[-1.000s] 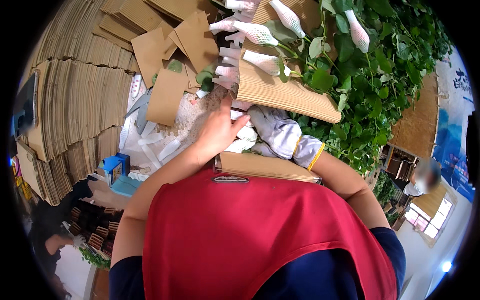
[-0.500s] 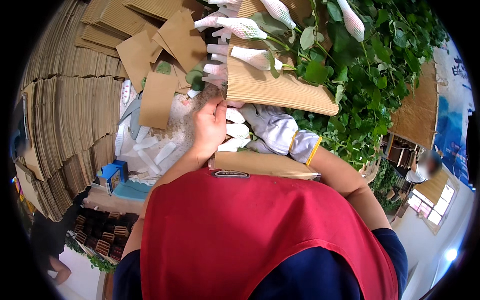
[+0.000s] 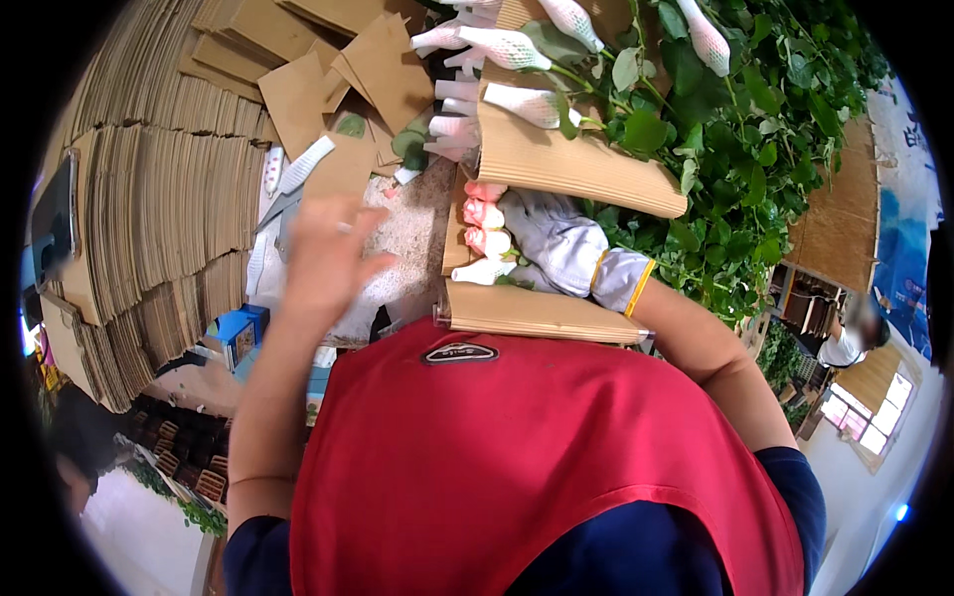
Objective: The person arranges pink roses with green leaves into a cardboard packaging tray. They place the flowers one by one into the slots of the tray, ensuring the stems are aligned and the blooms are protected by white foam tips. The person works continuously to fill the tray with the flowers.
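My left hand, bare and smeared by motion, is over the worktop with its fingers apart and nothing visible in them. Just beyond it a white foam net sleeve is by a grey tool. My right hand, in a pale grey glove, rests against a row of roses, its fingertips partly hidden under a corrugated cardboard flap. Pink rose heads show bare beside the glove. Nearer me, one rose still wears a white foam sleeve. Another cardboard piece lies along my red apron.
Tall stacks of cardboard stand at the left, with loose brown sheets at the back. Sleeved roses lie on the flap, their leafy stems spreading right. A blue box sits near left. Another person is far right.
My left hand has moved left, away from the roses, and opened. Pink heads are exposed where foam sleeves were, and a sleeve appears beyond the hand. My right hand stays by the roses.
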`<action>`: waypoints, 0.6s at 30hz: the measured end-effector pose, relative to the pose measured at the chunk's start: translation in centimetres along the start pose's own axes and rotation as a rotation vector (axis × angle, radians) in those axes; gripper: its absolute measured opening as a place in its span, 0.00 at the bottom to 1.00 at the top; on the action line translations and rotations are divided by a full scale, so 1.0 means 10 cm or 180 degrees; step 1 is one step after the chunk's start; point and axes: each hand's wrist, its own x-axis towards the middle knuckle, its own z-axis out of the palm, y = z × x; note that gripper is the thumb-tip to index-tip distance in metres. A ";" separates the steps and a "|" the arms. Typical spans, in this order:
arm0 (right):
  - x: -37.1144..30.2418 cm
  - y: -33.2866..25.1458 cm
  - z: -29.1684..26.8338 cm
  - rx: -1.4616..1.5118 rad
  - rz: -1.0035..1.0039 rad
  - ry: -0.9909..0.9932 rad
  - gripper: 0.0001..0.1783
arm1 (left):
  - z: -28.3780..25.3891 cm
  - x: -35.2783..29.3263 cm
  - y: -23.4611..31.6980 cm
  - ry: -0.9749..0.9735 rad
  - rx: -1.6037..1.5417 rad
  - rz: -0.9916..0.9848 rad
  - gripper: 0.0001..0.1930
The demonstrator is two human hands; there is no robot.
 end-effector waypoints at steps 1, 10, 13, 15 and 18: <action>0.02 -0.02 -0.05 0.0029 -0.0058 -0.0141 0.47 | 0.21 -0.09 0.09 -0.0166 -0.0824 -0.0040 0.19; 0.03 -0.04 -0.05 0.0200 0.0031 -0.0206 0.52 | 0.69 0.11 0.32 -0.1412 -0.2870 -0.0926 0.05; -0.01 0.02 0.01 0.0037 0.0117 -0.0324 0.52 | 0.62 -0.01 0.14 -0.1109 -0.2886 -0.0912 0.04; -0.05 0.00 0.00 0.0013 0.0127 -0.0174 0.52 | 0.42 -0.09 -0.30 -0.1235 -0.2751 -0.1118 0.07; -0.03 0.04 0.00 -0.0088 0.0137 -0.0342 0.53 | -0.16 0.05 -0.27 -0.1115 -0.1535 -0.0813 0.16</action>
